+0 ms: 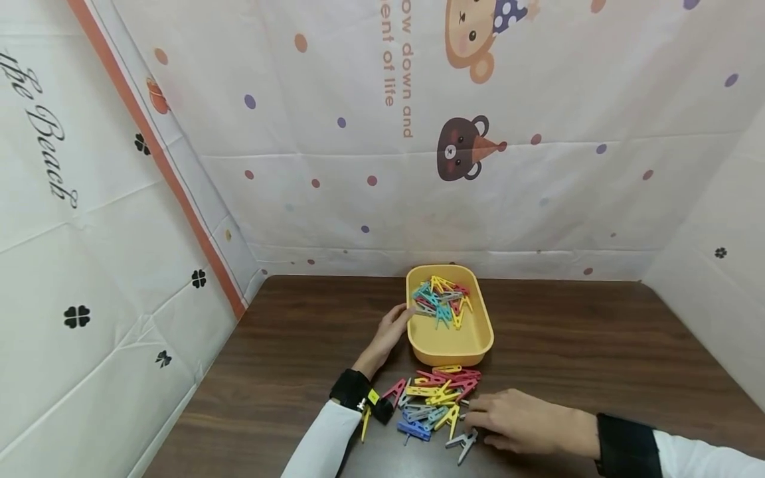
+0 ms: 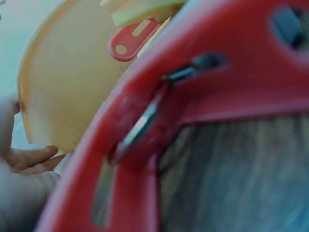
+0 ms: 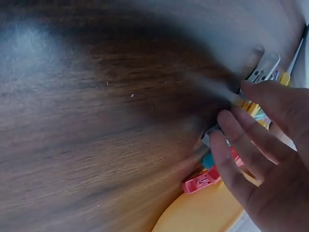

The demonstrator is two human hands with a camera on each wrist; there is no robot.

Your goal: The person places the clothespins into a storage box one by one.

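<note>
A yellow plastic bin [image 1: 451,342] stands at the back of the table, with several coloured clothespins [image 1: 442,300] in its far half. My left hand [image 1: 388,335] rests against the bin's left side, fingers extended at the rim. In front of the bin lies a loose pile of clothespins [image 1: 439,392] in red, yellow, blue and grey. My right hand [image 1: 520,419] is low at the pile's right edge, fingers lightly bent and spread. A grey clothespin [image 3: 264,67] lies right at its thumb tip. One red clothespin [image 2: 140,121] looms close before the left wrist camera.
The dark wood-grain table [image 1: 299,372] runs back to a printed white cloth [image 1: 335,206]. Another white cloth [image 1: 119,279] hangs along the left side. A single yellow clothespin [image 1: 366,425] lies beside the left wrist, left of the pile.
</note>
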